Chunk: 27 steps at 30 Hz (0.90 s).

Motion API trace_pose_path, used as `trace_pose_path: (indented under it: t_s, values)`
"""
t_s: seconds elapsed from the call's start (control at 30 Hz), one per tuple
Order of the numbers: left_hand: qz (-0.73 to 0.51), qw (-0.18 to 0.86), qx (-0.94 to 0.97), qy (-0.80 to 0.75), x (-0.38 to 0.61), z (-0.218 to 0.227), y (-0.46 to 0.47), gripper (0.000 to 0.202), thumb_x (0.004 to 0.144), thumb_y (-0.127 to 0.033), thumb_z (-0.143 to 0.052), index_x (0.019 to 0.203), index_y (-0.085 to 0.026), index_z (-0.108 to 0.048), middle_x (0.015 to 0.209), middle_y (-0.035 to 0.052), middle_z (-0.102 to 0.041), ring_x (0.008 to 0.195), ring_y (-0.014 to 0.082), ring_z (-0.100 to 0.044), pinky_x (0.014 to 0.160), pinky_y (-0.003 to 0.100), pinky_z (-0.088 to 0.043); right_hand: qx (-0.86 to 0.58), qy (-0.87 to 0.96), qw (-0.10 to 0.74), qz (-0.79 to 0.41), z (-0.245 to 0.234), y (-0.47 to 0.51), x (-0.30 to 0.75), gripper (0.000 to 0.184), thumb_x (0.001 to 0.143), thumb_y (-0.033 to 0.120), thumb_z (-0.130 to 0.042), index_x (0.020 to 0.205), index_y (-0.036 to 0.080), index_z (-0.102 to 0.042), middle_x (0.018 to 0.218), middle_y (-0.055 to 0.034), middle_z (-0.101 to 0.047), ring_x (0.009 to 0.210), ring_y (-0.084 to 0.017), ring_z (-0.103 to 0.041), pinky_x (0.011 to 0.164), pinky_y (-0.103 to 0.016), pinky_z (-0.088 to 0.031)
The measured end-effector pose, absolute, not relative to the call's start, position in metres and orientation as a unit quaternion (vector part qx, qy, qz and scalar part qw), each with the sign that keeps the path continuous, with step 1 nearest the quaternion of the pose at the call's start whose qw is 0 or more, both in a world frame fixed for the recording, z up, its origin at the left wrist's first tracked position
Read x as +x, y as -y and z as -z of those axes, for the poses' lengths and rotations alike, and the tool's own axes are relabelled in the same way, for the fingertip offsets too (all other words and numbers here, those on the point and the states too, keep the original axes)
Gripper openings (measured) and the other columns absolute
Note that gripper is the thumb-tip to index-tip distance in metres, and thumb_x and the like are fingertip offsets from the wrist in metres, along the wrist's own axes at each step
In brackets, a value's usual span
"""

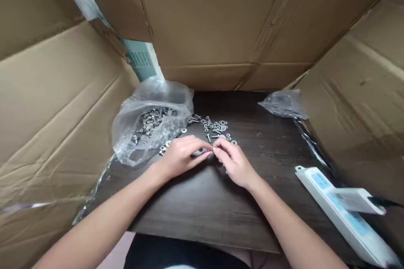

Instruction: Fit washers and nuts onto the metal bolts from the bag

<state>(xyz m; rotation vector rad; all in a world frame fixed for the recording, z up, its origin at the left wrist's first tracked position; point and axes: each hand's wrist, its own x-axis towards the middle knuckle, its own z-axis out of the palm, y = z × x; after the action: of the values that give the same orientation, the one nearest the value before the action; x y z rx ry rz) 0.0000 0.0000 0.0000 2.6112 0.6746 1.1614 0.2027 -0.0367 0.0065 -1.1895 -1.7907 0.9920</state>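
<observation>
Dark brown wood makes the table (189,206), its near edge just beyond a black-clothed lap (183,252). At the right, a white power strip (369,239) slants beside the right forearm, a black cord (386,202) reaching it from the side. Mid-table, the hands meet: the left hand (184,154) and right hand (233,162) are both pinched nearly closed, fingertips together on a small metal piece (208,149), too hidden to identify. Just beyond them lie loose bolts (208,138), nuts (228,136) and washers (224,127), with more beside the left hand. Farther left, an open clear bag (121,134) holds many fasteners (154,122). At the far right sits a smaller bag (282,103). Cardboard walls (214,21) enclose the left, right and back.
</observation>
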Motion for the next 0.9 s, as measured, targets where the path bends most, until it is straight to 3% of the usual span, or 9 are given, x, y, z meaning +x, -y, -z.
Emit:
trace_pose_path:
  t_s: [0.23,0.5,0.77,0.9]
  values:
    - [-0.384,0.108,0.889,-0.226,0.0013,0.0006,0.0017,0.009,0.096,-0.023,-0.065,0.101,-0.016,-0.068,0.089,0.0020,-0.076,0.073,0.0130,-0.067,0.068,0.026,-0.052,-0.489,0.687,0.356,-0.403,-0.0016,0.0378,0.2015,0.043,0.103,0.038,-0.036,0.066,0.019,-0.044,0.059,0.0019,-0.044,0.056,-0.012,-0.040,0.059,-0.027,-0.031]
    - [-0.398,0.116,0.878,-0.239,-0.0002,0.0012,-0.0003,0.010,0.096,-0.024,-0.066,0.099,-0.015,-0.069,0.087,0.0024,-0.075,0.073,0.0133,-0.066,0.069,0.026,-0.052,-0.469,0.698,0.381,-0.384,-0.0064,0.0375,0.2020,0.019,0.096,0.031,-0.046,0.084,0.019,-0.053,0.069,0.0014,-0.051,0.063,-0.014,-0.047,0.062,-0.026,-0.035]
    - [-0.400,0.124,0.879,-0.230,0.0019,0.0011,0.0018,0.008,0.095,-0.020,-0.066,0.101,-0.015,-0.068,0.087,0.0019,-0.075,0.072,0.0129,-0.065,0.068,0.025,-0.051,-0.475,0.687,0.365,-0.411,-0.0016,0.0379,0.2023,0.042,0.102,0.038,-0.039,0.064,0.019,-0.043,0.060,0.0020,-0.044,0.058,-0.013,-0.041,0.059,-0.027,-0.031]
    - [-0.404,0.135,0.874,-0.235,0.0012,0.0007,0.0013,0.008,0.095,-0.021,-0.067,0.100,-0.015,-0.068,0.088,0.0024,-0.075,0.073,0.0130,-0.065,0.067,0.025,-0.051,-0.473,0.683,0.381,-0.405,-0.0047,0.0383,0.2018,0.032,0.101,0.037,-0.041,0.076,0.019,-0.052,0.068,0.0010,-0.050,0.063,-0.014,-0.047,0.063,-0.027,-0.035]
